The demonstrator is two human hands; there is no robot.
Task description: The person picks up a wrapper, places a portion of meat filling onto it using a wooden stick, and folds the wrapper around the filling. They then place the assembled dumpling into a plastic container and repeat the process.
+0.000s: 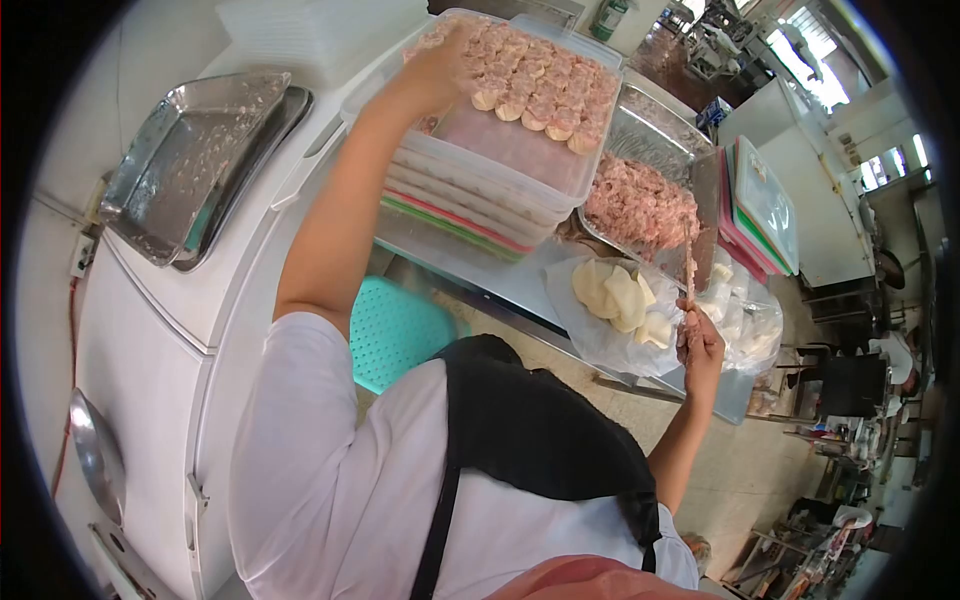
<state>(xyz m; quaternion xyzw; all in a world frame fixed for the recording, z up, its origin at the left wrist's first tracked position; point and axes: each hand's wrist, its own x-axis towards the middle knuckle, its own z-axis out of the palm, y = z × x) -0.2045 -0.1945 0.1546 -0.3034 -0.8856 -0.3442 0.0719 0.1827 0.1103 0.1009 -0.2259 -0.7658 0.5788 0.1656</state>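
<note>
My left hand (440, 78) is over the far left of a clear plastic tub (480, 150) with rows of open-topped meat dumplings (540, 75). Motion blur smears its fingers, and anything in them is hidden. Lower right, my right hand (702, 345) is closed around the handle of a thin spatula-like stick (690, 262) smeared with filling. The stick's far end overlaps the ground meat (640, 205) heaped in a metal pan (655, 115). Just left of this hand, pale round dumpling wrappers (612, 295) lie on clear plastic (590, 345).
More tubs and coloured lids (470, 220) are stacked under the dumpling tub. At right stand upright lids (765, 205) and a bag of white pieces (740, 320). Soiled metal trays (190, 170) rest on the white freezer (150, 340). A turquoise stool (400, 335) is below the table.
</note>
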